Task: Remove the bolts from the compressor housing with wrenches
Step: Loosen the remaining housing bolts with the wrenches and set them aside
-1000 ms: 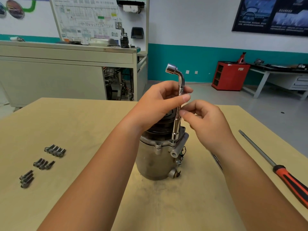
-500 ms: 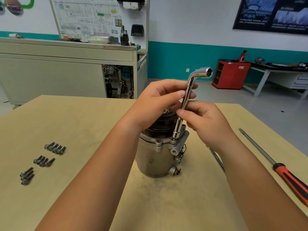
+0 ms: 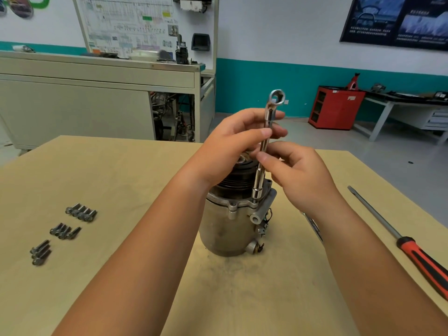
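Note:
A grey metal compressor housing (image 3: pixel 225 229) stands upright in the middle of the wooden table, with a black pulley on top. A chrome L-shaped socket wrench (image 3: pixel 263 154) stands nearly upright, its lower socket seated on a bolt at the housing's top rim. Its bent upper socket faces me. My left hand (image 3: pixel 232 144) pinches the upper shaft between thumb and fingers. My right hand (image 3: pixel 298 175) pinches the shaft just below. Three groups of removed bolts (image 3: pixel 81 212) (image 3: pixel 65 232) (image 3: pixel 40 252) lie on the table at left.
A long screwdriver (image 3: pixel 397 236) with a red and black handle lies at the table's right edge. Another wrench (image 3: pixel 314 226) lies partly hidden under my right forearm. A grey workbench (image 3: pixel 97 98) and a red cabinet (image 3: pixel 335 107) stand beyond the table.
The wrench has been spun on the bolt: its bent top pointed left, then right, and now faces me. Both hands stay on the shaft.

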Motion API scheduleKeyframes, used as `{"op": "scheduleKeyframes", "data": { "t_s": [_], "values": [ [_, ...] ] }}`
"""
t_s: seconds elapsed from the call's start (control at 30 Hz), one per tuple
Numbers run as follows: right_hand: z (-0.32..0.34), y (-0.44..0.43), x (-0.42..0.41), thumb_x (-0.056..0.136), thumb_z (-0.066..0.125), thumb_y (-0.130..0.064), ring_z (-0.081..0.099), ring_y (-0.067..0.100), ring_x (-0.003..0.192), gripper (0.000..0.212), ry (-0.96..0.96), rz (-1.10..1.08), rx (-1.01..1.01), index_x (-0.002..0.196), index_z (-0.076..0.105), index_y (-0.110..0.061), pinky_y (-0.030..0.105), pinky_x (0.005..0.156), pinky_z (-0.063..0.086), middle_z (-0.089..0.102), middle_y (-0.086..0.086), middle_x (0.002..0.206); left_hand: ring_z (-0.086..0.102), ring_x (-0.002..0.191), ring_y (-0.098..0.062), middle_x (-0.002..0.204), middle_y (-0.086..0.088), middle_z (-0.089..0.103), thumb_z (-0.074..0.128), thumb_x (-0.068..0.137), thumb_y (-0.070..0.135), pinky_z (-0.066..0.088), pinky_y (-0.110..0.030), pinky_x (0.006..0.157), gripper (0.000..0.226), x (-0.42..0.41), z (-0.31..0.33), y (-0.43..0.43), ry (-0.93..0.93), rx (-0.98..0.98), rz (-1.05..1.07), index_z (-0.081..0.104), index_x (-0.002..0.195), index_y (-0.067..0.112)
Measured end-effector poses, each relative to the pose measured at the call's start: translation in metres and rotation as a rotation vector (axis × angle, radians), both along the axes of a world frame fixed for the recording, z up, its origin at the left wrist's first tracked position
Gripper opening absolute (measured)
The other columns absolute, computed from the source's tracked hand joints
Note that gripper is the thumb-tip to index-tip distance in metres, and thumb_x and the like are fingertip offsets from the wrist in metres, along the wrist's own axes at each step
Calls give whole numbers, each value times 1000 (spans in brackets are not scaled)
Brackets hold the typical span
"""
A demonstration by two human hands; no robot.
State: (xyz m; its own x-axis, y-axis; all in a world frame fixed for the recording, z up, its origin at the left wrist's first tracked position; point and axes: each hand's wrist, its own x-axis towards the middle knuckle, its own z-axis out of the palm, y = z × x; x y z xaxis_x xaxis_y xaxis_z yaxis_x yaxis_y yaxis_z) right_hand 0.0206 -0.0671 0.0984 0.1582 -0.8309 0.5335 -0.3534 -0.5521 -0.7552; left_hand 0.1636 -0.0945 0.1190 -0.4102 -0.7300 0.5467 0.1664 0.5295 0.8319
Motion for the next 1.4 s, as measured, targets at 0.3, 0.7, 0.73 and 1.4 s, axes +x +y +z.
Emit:
{"op": "scheduleKeyframes", "data": {
  "t_s": [0.3, 0.7, 0.73, 1.4],
  "values": [
    [-2, 4, 6, 87, 62, -24, 59, 37, 81, 6, 24, -67, -66, 86, 66, -30, 44, 70, 50, 69, 10, 85, 60, 69, -3, 67, 15, 62, 72, 77, 0, 52, -22, 66, 26, -5, -3, 3, 41, -85, 195, 54, 80, 19],
    [-10, 16, -103, 93, 47, -43, 44, 14, 58, 40, -2, -463, 61, 65, 57, -18, 30, 55, 33, 48, -5, 57, 39, 126, -18, 139, -14, 40, 60, 90, 14, 28, -19, 104, 56, -104, -49, 62, -384, -439, 249, 40, 141, 3],
    [-23, 14, -122, 95, 49, -36, 44, 18, 59, 40, 104, -506, 154, 63, 55, -13, 31, 55, 32, 48, 1, 58, 32, 134, -20, 147, -15, 31, 57, 90, 7, 22, -20, 109, 60, -117, -65, 65, -478, -364, 178, 33, 145, 3],
    [-83, -19, -185, 87, 48, -55, 53, 13, 75, 27, 1154, -692, 459, 78, 52, -30, 25, 59, 37, 60, -9, 85, 53, 108, -8, 131, 0, 50, 56, 91, 15, 43, -16, 83, 45, -126, -108, 86, -612, -55, 122, 50, 135, 16]
  ]
}}
